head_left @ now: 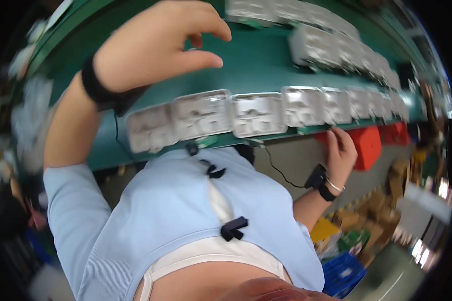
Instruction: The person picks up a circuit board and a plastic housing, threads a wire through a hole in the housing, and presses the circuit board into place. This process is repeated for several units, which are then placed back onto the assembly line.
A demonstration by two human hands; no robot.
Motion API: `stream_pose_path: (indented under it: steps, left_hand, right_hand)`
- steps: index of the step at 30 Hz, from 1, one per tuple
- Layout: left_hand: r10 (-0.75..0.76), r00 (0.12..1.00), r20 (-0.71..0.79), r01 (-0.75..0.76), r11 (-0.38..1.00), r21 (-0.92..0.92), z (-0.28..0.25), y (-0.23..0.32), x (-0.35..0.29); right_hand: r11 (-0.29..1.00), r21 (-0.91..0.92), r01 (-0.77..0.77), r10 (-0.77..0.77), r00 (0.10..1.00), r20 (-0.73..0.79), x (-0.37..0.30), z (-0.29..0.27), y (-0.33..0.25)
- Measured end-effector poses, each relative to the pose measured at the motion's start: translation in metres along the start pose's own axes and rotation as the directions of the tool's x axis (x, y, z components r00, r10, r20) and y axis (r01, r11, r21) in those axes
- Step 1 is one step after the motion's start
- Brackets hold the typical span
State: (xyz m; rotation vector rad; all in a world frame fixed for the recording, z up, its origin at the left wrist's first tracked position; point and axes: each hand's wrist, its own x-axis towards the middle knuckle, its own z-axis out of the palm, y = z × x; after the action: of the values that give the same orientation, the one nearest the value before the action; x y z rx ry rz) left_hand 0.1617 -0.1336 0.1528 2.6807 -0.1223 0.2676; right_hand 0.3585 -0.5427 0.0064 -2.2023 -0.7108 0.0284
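Observation:
My left hand [160,42] hovers over the green table [256,55], above the near row of white trays. Its fingers are curved, the thumb stands apart from them, and nothing shows between them. At the table's near edge on the right, my right hand [342,153] has its thumb and a finger brought together in a pinch beside a white tray [336,106] in the row. Whatever lies between those tips is too small to make out. Nearer my body, another white tray [258,115] holds pale moulded shapes, blurred by motion. Black bands circle both my wrists.
More white trays [319,45] stand in rows at the far side. Green tabs [208,142] stick out below some near trays. Red bins [364,146] sit under the table's edge. A thin black cord [281,174] runs to my right wrist. Cardboard boxes [381,205] lie at right.

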Motion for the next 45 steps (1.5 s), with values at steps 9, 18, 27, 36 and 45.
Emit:
stream_pose_path:
  steps: [9, 18, 27, 36, 45]
  left_hand:
    - [-0.754, 0.641, -0.146, 0.736, 0.657, -0.162, -0.05, 0.016, -0.267]
    - [-0.461, 0.762, -0.454, 0.598, 0.77, 0.223, 0.076, -0.081, -0.296]
    - [-0.535, 0.781, -0.321, 0.611, 0.762, 0.217, 0.069, -0.099, -0.295]
    - [-0.468, 0.807, -0.361, 0.55, 0.818, 0.17, 0.043, -0.019, -0.388]
    - [-0.491, 0.806, -0.331, 0.558, 0.816, 0.147, 0.062, -0.016, -0.439]
  right_hand:
    - [0.976, 0.216, 0.032, -0.095, 0.953, 0.289, 0.015, 0.033, -0.082]
    - [0.917, 0.141, 0.373, -0.372, 0.674, 0.638, 0.011, 0.095, -0.226]
    - [0.575, -0.115, 0.81, -0.59, 0.508, 0.628, 0.07, 0.252, -0.259]
    - [0.739, -0.147, 0.657, -0.264, 0.483, 0.835, 0.121, 0.299, -0.254]
    - [0.007, 0.303, -0.953, -0.316, 0.285, 0.905, 0.131, 0.279, -0.276]
